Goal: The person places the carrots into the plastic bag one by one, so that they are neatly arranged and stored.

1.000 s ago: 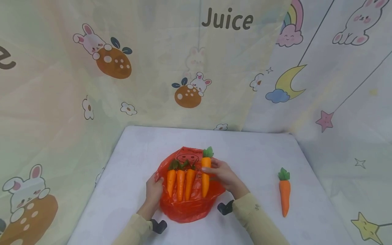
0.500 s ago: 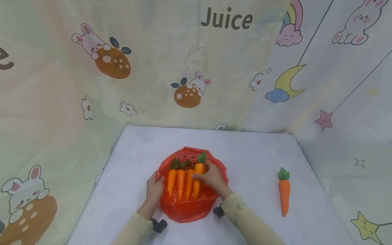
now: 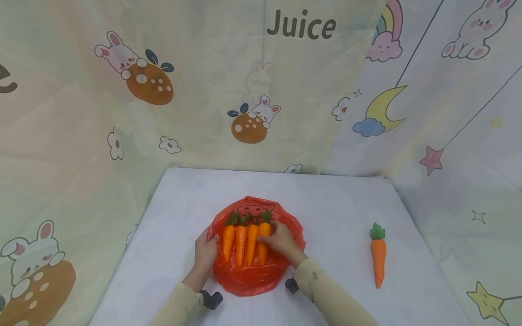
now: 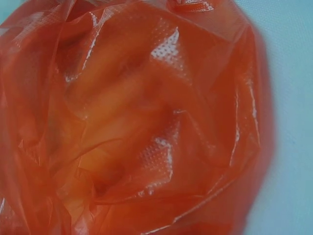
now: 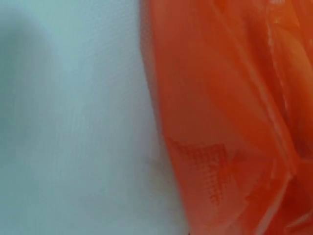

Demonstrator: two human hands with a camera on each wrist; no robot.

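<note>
A red plastic bag [image 3: 246, 283] lies opened out on the white table, with several orange carrots [image 3: 241, 246] side by side in it, green tops toward the back. My left hand [image 3: 205, 253] grips the bag's left edge. At the right end of the row, my right hand [image 3: 283, 241] holds a carrot [image 3: 264, 230], thumb across its front and the other fingers behind it. Crumpled red bag film [image 4: 210, 132] fills most of the left wrist view, carrots showing dimly through it. In the right wrist view, the bag's side [image 5: 205, 93] covers the right half; no fingers appear there.
Another carrot [image 3: 379, 262] with a green top lies alone on the right side of the table [image 3: 334, 213]. A printed cloth [image 3: 204, 90] with rabbits and stars hangs behind and at both sides. Dark wrist-camera mounts [image 3: 211, 300] sit below the hands.
My right hand has moved left and lowered its carrot beside the others in the bag. The bag's right edge, earlier behind that hand, shows more. My left hand has stayed put.
</note>
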